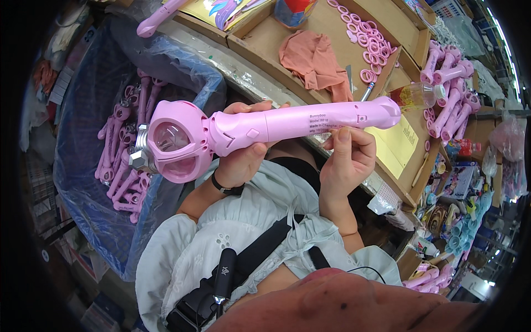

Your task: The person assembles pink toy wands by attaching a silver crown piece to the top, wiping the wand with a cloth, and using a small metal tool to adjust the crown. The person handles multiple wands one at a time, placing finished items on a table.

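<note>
A pink toy wand lies across in front of me, its rounded head to the left. The head has clear windows, and a silver faceted cap sits on its outer end. My left hand is wrapped round the wand just below the head, thumb on the near side and fingers partly hidden behind. At the near edge of the handle, by small dark print, my right hand is closed with thumb and fingers pinched. Whatever may be between those fingertips is too small or hidden to make out.
A blue plastic-lined bin at left holds several pink wands. On the bench are a cardboard tray, pink rings, a salmon cloth, yellow paper and a bottle. More pink handles are heaped at right.
</note>
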